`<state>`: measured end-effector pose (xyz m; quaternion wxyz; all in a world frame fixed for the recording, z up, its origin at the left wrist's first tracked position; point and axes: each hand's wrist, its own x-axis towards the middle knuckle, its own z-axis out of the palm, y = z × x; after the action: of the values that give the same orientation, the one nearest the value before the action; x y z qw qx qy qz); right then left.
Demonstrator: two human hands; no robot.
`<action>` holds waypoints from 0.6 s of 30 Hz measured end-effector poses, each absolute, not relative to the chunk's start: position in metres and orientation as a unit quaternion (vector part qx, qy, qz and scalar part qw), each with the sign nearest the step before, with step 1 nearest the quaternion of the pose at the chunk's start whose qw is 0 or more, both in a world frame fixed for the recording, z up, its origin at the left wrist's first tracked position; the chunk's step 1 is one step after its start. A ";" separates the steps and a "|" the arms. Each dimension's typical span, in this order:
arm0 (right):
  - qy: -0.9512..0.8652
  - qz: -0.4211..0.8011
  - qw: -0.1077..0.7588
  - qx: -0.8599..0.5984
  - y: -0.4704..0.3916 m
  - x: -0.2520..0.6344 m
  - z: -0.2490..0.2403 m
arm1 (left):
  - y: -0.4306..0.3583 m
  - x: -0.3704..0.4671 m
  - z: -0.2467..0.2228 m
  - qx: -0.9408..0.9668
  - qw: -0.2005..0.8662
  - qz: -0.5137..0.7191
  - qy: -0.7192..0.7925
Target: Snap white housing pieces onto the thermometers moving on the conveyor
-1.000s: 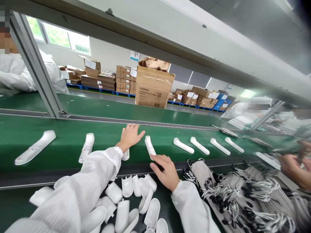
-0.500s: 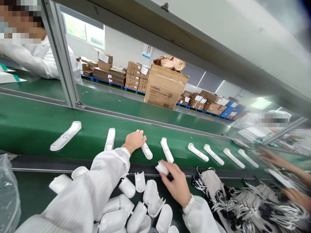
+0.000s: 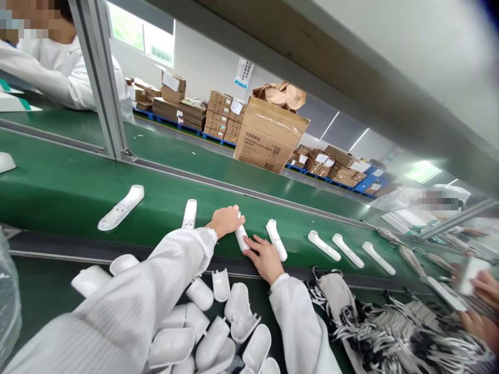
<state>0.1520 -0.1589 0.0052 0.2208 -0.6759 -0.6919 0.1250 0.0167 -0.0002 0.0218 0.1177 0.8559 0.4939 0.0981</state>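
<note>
On the green belt, a slim white handheld device (image 3: 240, 238), shaped like a forehead thermometer, lies between my two hands. My left hand (image 3: 226, 221) is closed around its far end. The thumb and fingers of my right hand (image 3: 268, 259) press on its near end; a white cover there cannot be told apart from the body. Just right of it rests another such device (image 3: 276, 240), and one more (image 3: 189, 214) is partly behind my left sleeve. Below my forearms lies a heap of hollow white plastic covers (image 3: 212, 343).
More white devices (image 3: 121, 208) are spaced along the belt (image 3: 163, 189). Bundled grey straps and cords (image 3: 390, 322) lie at right, near a co-worker's hands (image 3: 483, 306). A metal post (image 3: 95, 78) and overhead beam frame the far side. A large carton (image 3: 268, 135) stands beyond.
My right hand has moved up and left from above the heap, carrying a white cover, to the device under my left hand. The view has shifted slightly; the co-worker's hands now hold a white object.
</note>
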 end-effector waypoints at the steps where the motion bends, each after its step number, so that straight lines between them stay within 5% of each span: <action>1: -0.690 0.122 0.214 -0.680 -0.157 0.154 0.005 | 0.000 0.018 0.023 0.858 0.124 0.089 0.490; 5: -0.684 0.077 0.206 -0.695 -0.157 0.152 0.007 | -0.009 0.013 0.037 0.868 0.121 0.083 0.474; 11: -0.671 0.034 0.171 -0.721 -0.186 0.102 0.053 | -0.015 -0.018 0.066 0.818 -0.044 0.275 0.503; 15: -0.712 0.118 0.072 -0.688 -0.202 0.066 0.065 | -0.003 -0.040 0.068 0.801 -0.036 0.219 0.555; 18: -0.727 0.151 0.084 -0.665 -0.200 0.062 0.057 | 0.002 -0.049 0.065 0.789 0.000 0.156 0.594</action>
<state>0.0617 -0.1998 0.0573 0.0838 -0.6648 -0.7269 0.1505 -0.0485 0.0020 0.0648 0.0001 0.7890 0.5942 0.1563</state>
